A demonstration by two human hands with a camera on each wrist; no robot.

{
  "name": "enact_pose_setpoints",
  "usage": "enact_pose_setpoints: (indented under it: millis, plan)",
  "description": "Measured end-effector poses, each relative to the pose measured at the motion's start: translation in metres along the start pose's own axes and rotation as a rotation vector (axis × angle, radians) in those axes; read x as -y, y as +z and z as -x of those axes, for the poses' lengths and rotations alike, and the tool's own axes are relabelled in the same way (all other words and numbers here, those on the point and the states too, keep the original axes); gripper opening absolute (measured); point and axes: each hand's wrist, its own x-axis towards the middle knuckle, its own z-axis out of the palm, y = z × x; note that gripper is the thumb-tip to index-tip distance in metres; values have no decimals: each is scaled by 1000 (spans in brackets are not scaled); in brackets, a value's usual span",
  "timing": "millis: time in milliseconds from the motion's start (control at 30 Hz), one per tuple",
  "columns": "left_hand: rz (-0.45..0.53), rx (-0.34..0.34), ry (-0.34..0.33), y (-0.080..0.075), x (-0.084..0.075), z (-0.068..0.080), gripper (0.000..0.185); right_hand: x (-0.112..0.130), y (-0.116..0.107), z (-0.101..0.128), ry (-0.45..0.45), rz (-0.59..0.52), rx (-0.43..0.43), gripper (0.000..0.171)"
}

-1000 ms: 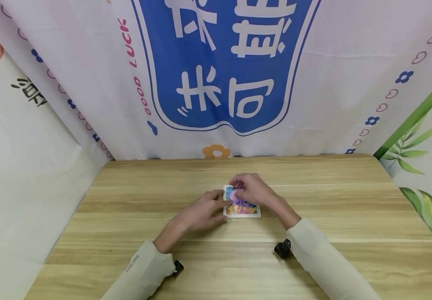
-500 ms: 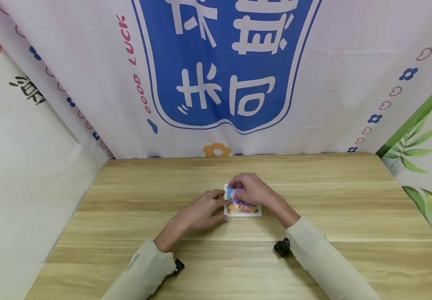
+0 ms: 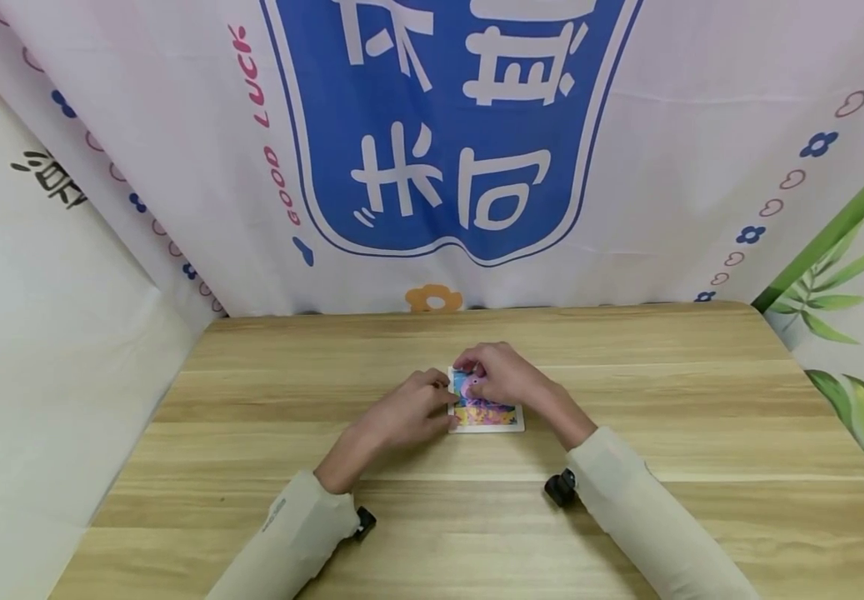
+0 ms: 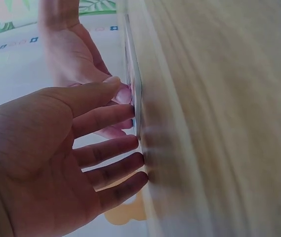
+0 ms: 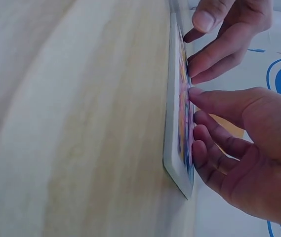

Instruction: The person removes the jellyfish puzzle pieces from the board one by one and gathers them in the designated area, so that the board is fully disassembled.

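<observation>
Touching the rectangular white-bordered colourful board [image 3: 486,416] on the brown wooden table [image 3: 446,517] are the left hand [image 3: 411,410], fingers spread, and the right hand [image 3: 508,375], fingers bent; whether it pinches anything, I cannot tell

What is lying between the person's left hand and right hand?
In the head view, a colourful picture lies between the left hand and right hand.

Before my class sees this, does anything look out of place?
Only the cloth behind the table: its GOOD LUCK lettering runs sideways, as though hung turned. The picture lies flat; no spill or damage shows.
</observation>
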Motion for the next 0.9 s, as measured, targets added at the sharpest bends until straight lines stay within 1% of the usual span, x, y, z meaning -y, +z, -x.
enact_pose_setpoints:
  millis: [233,433,667,900]
  plan:
    - [4,-5,-19,1,-2,1,39,1,-1,-6,0,38,43,43]
    - [8,-4,-12,4,-2,5,40,2,-2,-7,4,14,81,43]
    - [6,-1,13,5,2,6,40,0,-3,-7,10,-11,79,42]
    - [32,-23,1,6,2,5,36,-6,-1,-6,9,-57,50,37]
